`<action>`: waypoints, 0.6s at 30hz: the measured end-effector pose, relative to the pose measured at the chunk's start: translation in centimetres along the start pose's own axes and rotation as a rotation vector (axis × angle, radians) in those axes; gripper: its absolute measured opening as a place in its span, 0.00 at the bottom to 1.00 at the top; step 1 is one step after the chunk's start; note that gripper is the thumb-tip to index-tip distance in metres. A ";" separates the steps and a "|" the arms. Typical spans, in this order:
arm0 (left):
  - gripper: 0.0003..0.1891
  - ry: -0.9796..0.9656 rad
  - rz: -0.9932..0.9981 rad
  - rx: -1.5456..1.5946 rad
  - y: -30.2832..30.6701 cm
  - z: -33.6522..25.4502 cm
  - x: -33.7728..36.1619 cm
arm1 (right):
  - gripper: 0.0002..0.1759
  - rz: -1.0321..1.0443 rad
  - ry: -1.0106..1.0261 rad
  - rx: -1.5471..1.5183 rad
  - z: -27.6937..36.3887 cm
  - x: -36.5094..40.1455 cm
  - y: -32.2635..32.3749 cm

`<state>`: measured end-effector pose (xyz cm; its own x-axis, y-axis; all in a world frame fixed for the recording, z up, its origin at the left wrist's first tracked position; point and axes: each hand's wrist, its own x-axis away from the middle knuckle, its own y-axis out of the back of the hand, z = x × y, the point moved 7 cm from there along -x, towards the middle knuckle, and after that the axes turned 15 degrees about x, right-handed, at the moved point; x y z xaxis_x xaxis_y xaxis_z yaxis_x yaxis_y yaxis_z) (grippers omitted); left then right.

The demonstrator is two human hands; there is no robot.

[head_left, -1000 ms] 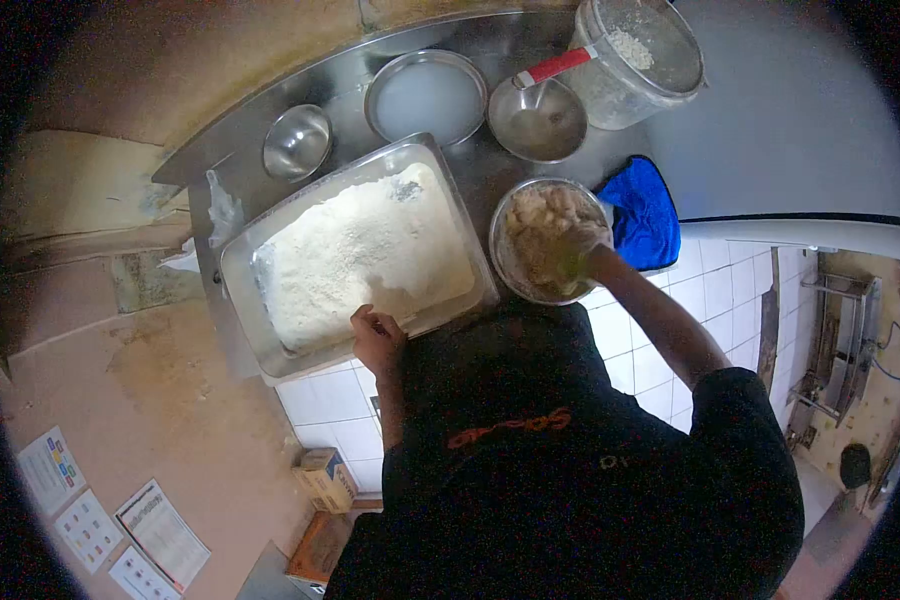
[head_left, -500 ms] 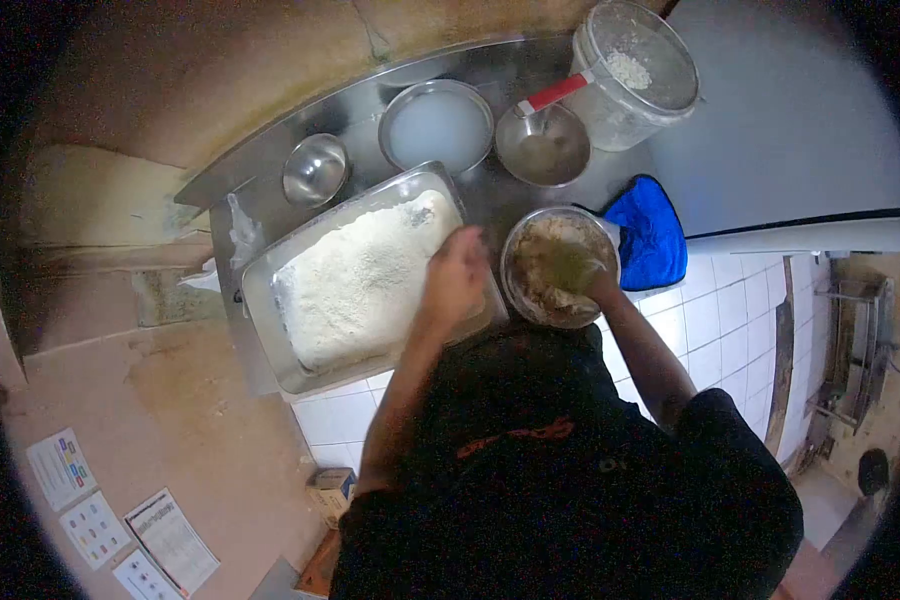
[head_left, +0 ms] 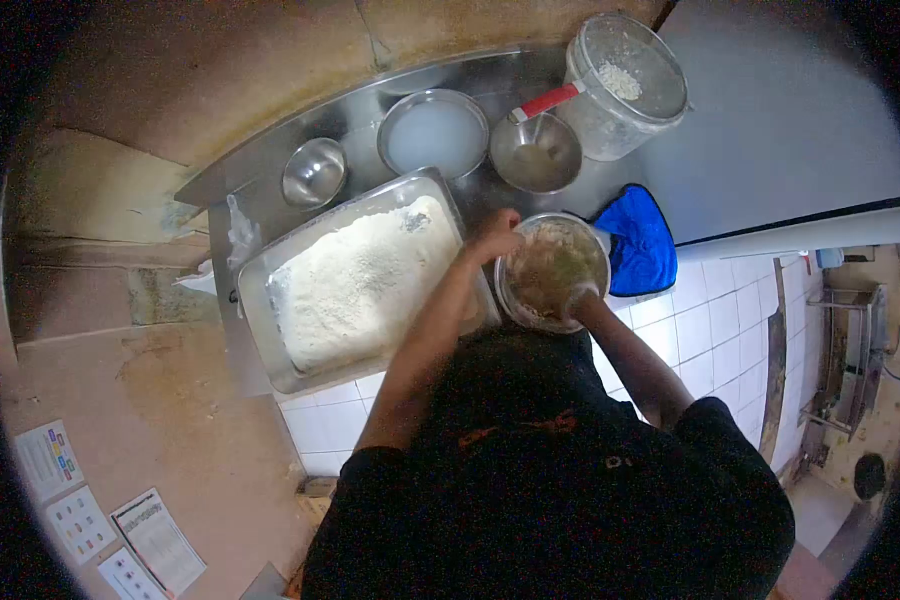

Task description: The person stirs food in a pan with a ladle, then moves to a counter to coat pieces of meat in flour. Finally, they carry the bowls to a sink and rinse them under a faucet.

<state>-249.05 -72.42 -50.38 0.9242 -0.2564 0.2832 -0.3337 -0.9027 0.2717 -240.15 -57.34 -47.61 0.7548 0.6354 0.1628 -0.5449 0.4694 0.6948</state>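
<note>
A round metal bowl (head_left: pixel 503 290) stands at the counter's front edge, holding a brownish, greenish floury mixture (head_left: pixel 555 255). My left hand (head_left: pixel 495 237) is at the bowl's left rim, fingers curled closed on it. Inside the bowl's lower right side is my right hand (head_left: pixel 582 303); its fingers are smeared by motion and partly sunk in the mixture. Left of the bowl, a deep rectangular metal tray (head_left: pixel 260 300) contains a broad bed of white flour (head_left: pixel 355 285), with my left forearm crossing its right side.
Along the back stand a small steel bowl (head_left: pixel 314 173), a pan of cloudy liquid (head_left: pixel 432 135), another steel bowl (head_left: pixel 536 155) and a clear bucket (head_left: pixel 615 130) topped by a red-handled sieve (head_left: pixel 550 101). A blue cloth (head_left: pixel 640 243) lies right of the mixing bowl.
My left hand has moved right from above the tray's edge to the bowl's rim. My right hand stays in the bowl, slightly lower. The view has shifted a little.
</note>
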 end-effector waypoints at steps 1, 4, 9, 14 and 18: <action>0.13 -0.037 0.009 0.199 -0.2 0.1 0.0 | 0.27 0.006 0.024 -0.027 1.1 0.5 0.5; 0.10 -0.032 -0.012 0.355 -0.2 -3.0 1.8 | 0.27 0.075 0.141 -0.013 4.5 2.5 4.2; 0.06 -0.032 -0.068 0.374 -1.1 -5.1 3.0 | 0.32 -0.054 -0.153 0.166 -4.1 1.5 2.9; 0.06 -0.266 -0.178 0.297 2.0 -7.3 4.7 | 0.34 -0.142 -0.010 0.210 4.9 0.0 4.7; 0.05 -0.385 -0.314 0.294 9.1 -13.4 12.3 | 0.34 -0.221 0.274 0.682 14.8 -0.5 6.0</action>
<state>-243.19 -79.19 -32.12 0.9900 -0.0177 -0.1400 -0.0171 -0.9998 0.0057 -238.39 -63.96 -33.18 0.6539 0.7420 -0.1476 0.0212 0.1770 0.9840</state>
